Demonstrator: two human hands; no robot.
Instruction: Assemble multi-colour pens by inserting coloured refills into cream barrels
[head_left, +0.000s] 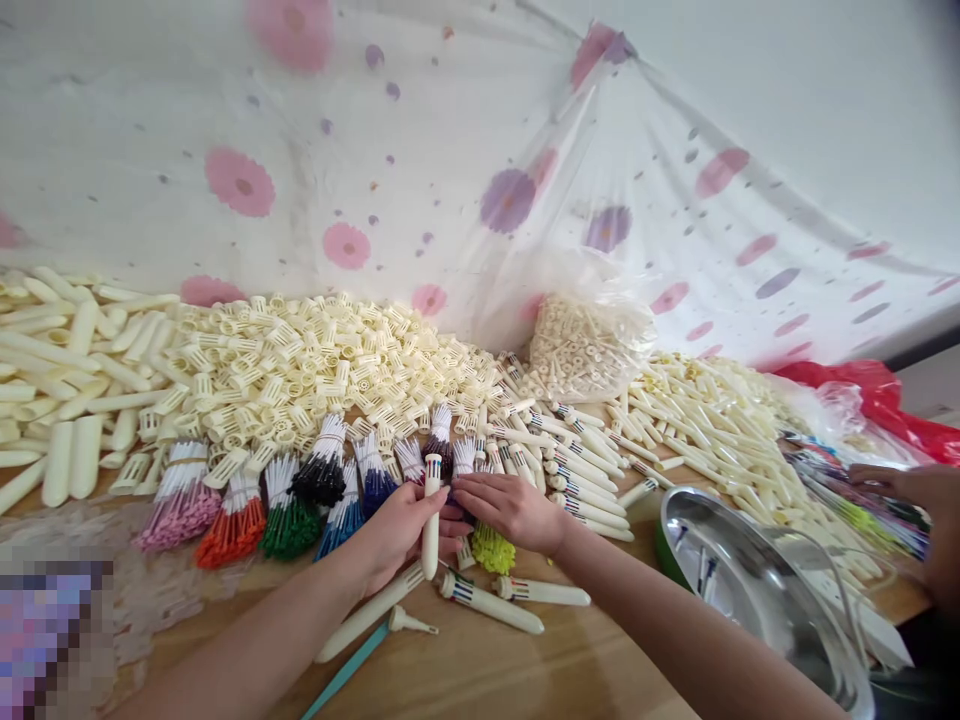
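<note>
My left hand (397,530) is closed around a cream multicolour pen (430,530), held upright with its coloured sliders at the top. Close beside it, my right hand (512,508) has its fingers drawn together, pointing left toward the pen; anything between the fingertips is hidden. Beneath that hand lies a bundle of yellow-green refills (493,550). More banded refills stand just behind my hands, among them dark blue (377,490) and black (321,478) ones. Below, on the wooden table, are two multicolour pens (491,603), a cream pointed tip piece (411,622) and a turquoise stick (349,672).
Slotted cream barrel parts (300,370) are heaped at the back, with plain barrels (75,350) leftward. Assembled pens (589,485) lie in a row right of centre. A metal bowl (750,600) stands at the right. Another person's hand (904,490) touches refills at the far right.
</note>
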